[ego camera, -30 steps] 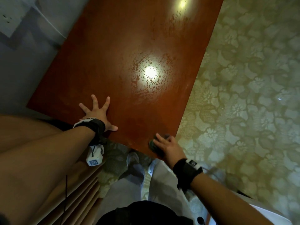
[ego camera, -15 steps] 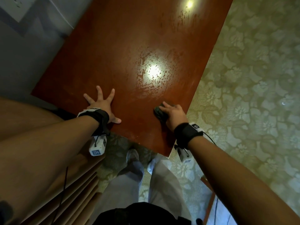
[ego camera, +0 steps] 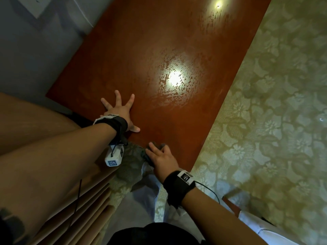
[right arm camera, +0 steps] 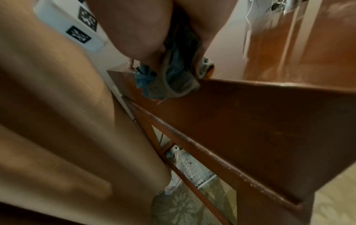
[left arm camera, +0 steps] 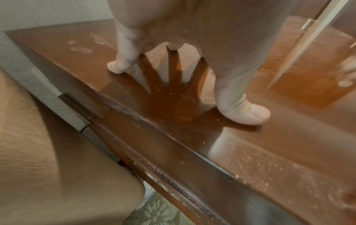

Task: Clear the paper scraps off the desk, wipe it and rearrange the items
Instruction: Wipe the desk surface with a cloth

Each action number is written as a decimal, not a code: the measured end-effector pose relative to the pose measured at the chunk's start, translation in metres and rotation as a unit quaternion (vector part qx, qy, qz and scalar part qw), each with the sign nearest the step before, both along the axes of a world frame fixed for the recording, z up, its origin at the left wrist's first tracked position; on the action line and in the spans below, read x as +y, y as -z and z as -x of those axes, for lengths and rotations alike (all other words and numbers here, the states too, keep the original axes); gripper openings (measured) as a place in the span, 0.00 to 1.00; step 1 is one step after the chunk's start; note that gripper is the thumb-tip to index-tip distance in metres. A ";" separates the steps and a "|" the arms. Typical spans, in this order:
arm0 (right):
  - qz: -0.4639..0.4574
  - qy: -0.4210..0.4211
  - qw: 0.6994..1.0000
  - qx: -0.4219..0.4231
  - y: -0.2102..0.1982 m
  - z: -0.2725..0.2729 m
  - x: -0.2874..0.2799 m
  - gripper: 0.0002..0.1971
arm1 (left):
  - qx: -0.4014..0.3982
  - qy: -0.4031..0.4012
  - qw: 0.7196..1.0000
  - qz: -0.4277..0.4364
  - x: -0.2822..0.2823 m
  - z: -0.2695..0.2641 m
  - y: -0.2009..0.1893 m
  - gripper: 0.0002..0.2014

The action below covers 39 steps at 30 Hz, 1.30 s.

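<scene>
The right hand (ego camera: 163, 160) has its grip closed round a bunched cloth (ego camera: 146, 155), pressed at the near edge of the counter (ego camera: 159, 41) and partly hanging off it. The left hand (ego camera: 120, 113) lies flat, fingers spread, holding nothing. A stroke past the edge could drop the cloth, or sweep grit onto the carpet (ego camera: 265, 121) (nothing there to catch it). Only the left wrist view shows pale specks (left arm camera: 174, 97) near that edge. The head view alone shows smears (ego camera: 177, 96) round the lamp glare, and the right wrist view shows the cloth's overhang.
</scene>
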State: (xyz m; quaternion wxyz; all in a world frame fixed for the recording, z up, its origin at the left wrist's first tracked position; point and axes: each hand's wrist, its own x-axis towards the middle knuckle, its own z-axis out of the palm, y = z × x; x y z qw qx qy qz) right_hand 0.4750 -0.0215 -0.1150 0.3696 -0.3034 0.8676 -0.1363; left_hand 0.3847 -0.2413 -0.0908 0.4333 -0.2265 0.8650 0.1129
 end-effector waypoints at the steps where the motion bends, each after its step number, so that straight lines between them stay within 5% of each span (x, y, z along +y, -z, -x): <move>1: -0.001 -0.012 1.000 0.002 0.000 0.003 0.001 0.26 | 0.001 0.000 1.000 0.000 0.000 0.000 0.000 0.65; 4: 0.008 -0.034 0.999 0.021 0.004 0.016 0.010 0.26 | 0.004 0.000 1.000 -0.004 0.000 0.000 0.000 0.65; 8: 0.001 0.093 0.993 0.075 0.007 0.074 0.032 0.34 | 0.004 0.001 1.000 -0.004 0.000 -0.001 0.000 0.66; 13: -0.043 0.185 0.974 0.125 0.003 0.151 0.052 0.29 | 0.005 0.004 1.000 -0.004 -0.001 -0.001 0.001 0.65; 17: -0.062 0.206 0.968 0.130 0.010 0.135 0.035 0.32 | 0.003 0.004 1.000 -0.005 -0.002 0.000 0.002 0.65; 20: -0.033 0.142 0.986 0.087 0.005 0.090 0.006 0.37 | 0.003 0.010 1.000 -0.004 -0.003 0.001 0.003 0.66; 25: 0.004 -0.008 1.000 0.016 -0.001 0.011 -0.039 0.31 | 0.004 0.013 1.000 -0.003 -0.003 0.000 0.004 0.66; 31: 0.000 -0.105 0.994 0.017 0.006 0.014 -0.040 0.31 | 0.004 0.008 1.000 -0.001 -0.003 0.000 0.003 0.66; 37: 0.013 0.109 0.990 0.093 0.013 0.102 0.008 0.36 | 0.005 0.015 1.000 0.002 -0.003 0.000 0.004 0.66; 39: 0.008 0.164 0.978 0.131 0.017 0.147 0.037 0.31 | 0.005 0.014 1.000 0.004 -0.003 0.000 0.005 0.66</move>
